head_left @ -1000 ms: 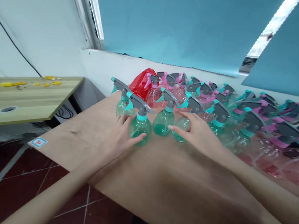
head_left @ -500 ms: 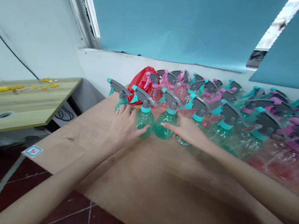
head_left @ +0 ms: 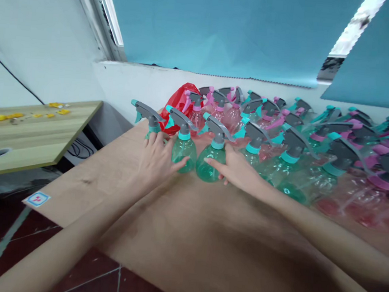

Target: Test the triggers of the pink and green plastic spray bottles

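Observation:
Several green and pink plastic spray bottles with grey triggers stand crowded on a brown table [head_left: 180, 226]. My left hand [head_left: 155, 161] lies open with spread fingers against the two leftmost green bottles; its thumb touches the green bottle [head_left: 182, 146] and its fingers reach the end bottle [head_left: 151, 123]. My right hand [head_left: 236, 168] is open too, fingers flat against the front of another green bottle [head_left: 211, 162] and the one to its right [head_left: 253, 152]. Neither hand grips a bottle.
A red plastic bag [head_left: 178, 103] lies behind the front bottles. Pink bottles [head_left: 363, 197] fill the table's right side. A second wooden table [head_left: 28, 136] with small yellow parts stands at the left, across a gap over dark red floor tiles. White wall and blue blinds lie behind.
Both hands have slid the front green bottles away from me, into line with the row behind. The view has shifted a little with them.

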`<state>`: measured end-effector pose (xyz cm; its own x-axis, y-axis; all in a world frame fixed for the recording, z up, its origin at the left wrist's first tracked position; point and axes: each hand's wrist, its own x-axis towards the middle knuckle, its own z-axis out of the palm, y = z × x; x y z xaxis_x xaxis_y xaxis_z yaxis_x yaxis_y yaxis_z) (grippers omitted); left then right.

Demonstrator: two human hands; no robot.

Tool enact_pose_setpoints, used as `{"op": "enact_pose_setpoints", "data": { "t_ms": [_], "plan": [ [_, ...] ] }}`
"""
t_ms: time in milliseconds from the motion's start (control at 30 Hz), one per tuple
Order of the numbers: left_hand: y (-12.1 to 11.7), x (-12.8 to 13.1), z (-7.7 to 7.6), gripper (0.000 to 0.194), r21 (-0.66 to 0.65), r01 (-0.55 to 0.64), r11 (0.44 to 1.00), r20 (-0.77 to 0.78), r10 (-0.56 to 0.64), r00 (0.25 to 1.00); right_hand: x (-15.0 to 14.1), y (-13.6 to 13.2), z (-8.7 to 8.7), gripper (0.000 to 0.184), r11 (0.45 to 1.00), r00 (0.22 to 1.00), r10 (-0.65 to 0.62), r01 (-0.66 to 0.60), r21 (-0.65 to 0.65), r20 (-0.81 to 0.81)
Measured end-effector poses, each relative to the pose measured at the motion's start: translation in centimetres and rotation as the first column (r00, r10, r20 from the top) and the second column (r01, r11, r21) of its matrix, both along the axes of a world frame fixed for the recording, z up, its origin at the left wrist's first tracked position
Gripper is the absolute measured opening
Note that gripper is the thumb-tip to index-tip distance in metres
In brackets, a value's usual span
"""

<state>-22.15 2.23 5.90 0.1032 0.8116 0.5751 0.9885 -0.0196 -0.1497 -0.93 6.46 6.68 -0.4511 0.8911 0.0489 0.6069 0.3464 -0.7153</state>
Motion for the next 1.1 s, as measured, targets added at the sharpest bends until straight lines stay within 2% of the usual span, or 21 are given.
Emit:
{"op": "enact_pose_setpoints", "data": {
  "t_ms": [100,200,267,367,433,500,567,700,833,967,1100],
  "plan": [
    [-0.4,0.0,-0.3,0.063,0.021,0.001,1.0,0.04,-0.002,0.999,0.8,-1.3,-0.3,0.051,0.991,0.999,0.025,-0.029,0.134,0.031],
    [-2.0,0.9,-0.7,0.07,0.09,0.016,0.996,0.114,-0.027,0.993,2.0,-2.9,-0.5,0.052,0.945,0.993,0.045,-0.078,0.318,0.111],
    [-3.6,2.2,-1.0,0.07,0.102,0.051,0.994,0.13,-0.064,0.989,3.1,-4.0,-0.3,0.055,0.936,0.982,0.051,-0.11,0.335,0.179],
    [-6.2,5.1,-1.7,0.062,0.068,0.24,0.968,0.297,-0.249,0.922,5.2,-5.3,0.0,0.054,0.941,0.963,0.047,-0.132,0.313,0.264],
    [-7.5,7.5,-2.3,0.063,-0.032,0.373,0.927,0.404,-0.329,0.853,6.9,-5.9,0.1,0.051,0.937,0.954,0.053,-0.15,0.316,0.294],
    [-8.2,9.9,-3.0,0.072,-0.159,0.446,0.881,0.516,-0.311,0.798,8.7,-6.4,-0.1,0.051,0.927,0.949,0.06,-0.168,0.335,0.311],
    [-8.2,12.1,-3.6,0.084,-0.233,0.534,0.813,0.624,-0.296,0.723,10.7,-6.9,-0.3,0.05,0.918,0.944,0.043,-0.167,0.36,0.328],
    [-7.1,15.7,-4.6,0.089,-0.221,0.679,0.701,0.744,-0.329,0.581,14.8,-8.1,-0.4,0.045,0.93,0.943,-0.002,-0.121,0.348,0.333],
    [-6.1,19.0,-5.3,0.088,-0.187,0.776,0.603,0.795,-0.372,0.48,19.1,-9.0,-0.3,0.042,0.947,0.966,-0.012,-0.072,0.313,0.259],
    [-5.2,22.3,-5.8,0.089,-0.198,0.831,0.52,0.835,-0.354,0.421,23.0,-8.9,-0.2,0.053,0.963,0.992,0.078,-0.1,0.251,0.096],
    [-4.1,25.3,-6.1,0.09,-0.193,0.874,0.445,0.829,-0.402,0.388,25.4,-7.9,-0.3,0.055,0.988,0.982,0.093,-0.071,0.138,-0.165]
  ]
}}
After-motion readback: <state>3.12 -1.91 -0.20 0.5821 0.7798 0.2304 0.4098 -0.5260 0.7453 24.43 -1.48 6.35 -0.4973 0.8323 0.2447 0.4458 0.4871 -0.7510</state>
